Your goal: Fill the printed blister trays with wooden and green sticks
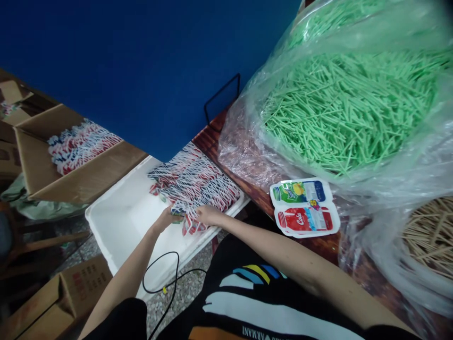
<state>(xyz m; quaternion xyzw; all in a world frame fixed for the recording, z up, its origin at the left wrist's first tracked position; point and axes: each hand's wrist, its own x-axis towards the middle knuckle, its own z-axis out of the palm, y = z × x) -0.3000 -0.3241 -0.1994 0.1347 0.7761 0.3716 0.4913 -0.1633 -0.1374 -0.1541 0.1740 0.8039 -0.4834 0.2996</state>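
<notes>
My left hand [165, 219] and right hand [208, 216], fingers curled in, grip a bunch of colourful pieces [184, 210] at the near edge of their pile [200, 174] in a white tub [118, 212].

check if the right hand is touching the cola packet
Apart. The head view shows the right hand over the white tub, with a plain gap between it and the cola packet.
</notes>
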